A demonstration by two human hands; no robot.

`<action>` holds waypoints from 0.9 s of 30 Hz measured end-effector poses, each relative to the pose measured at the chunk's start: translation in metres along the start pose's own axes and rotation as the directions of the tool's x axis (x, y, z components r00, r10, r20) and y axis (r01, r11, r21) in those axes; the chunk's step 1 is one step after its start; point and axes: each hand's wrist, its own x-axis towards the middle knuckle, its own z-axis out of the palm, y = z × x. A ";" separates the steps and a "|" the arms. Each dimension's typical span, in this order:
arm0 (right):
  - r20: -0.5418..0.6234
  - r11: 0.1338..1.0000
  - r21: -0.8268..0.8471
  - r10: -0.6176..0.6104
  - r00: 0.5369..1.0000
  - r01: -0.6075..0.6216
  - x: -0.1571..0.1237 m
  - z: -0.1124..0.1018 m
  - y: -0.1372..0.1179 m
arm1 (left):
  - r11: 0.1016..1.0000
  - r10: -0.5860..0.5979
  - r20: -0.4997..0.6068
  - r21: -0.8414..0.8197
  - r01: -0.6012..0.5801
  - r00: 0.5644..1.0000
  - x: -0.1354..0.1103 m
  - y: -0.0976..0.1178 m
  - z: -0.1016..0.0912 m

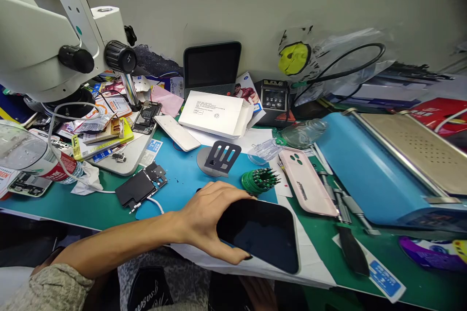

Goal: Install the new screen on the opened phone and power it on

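My left hand [206,221] grips a dark-screened smartphone [260,233] by its left end, thumb along the near edge and fingers at the far edge. The phone is over white paper at the front of the desk. Below the desk edge, in shadow, part of my right hand [258,292] shows; its fingers are too dim to read. Just beyond the phone stand a green bit holder [251,182] full of bits and a black slotted phone stand [222,155]. A pink phone back [306,182] lies to the right.
A microscope [40,43] looms at the left, above a plastic bottle [40,155] and piled parts. A white box [211,112] and a dark-screened display [212,65] are at the back. On the right are a blue machine [359,165], a black-handled screwdriver [352,250] and a glass jar [306,132].
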 end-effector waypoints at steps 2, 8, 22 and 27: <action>0.001 1.000 -0.012 -0.008 1.000 0.008 0.001 -0.001 -0.001 | 1.000 0.000 0.001 0.005 0.000 1.000 0.000 0.000 0.000; -0.002 1.000 -0.003 -0.001 1.000 0.001 0.002 -0.003 -0.002 | 1.000 0.003 -0.015 -0.006 -0.003 1.000 0.000 0.000 0.000; 0.028 0.988 0.147 0.041 0.999 -0.045 0.003 -0.005 -0.001 | 1.000 -0.005 0.006 -0.013 0.005 1.000 0.001 0.001 0.000; 0.081 0.971 0.222 0.076 0.994 -0.092 0.004 -0.007 -0.002 | 1.000 -0.004 -0.007 -0.014 0.003 1.000 0.001 0.001 0.000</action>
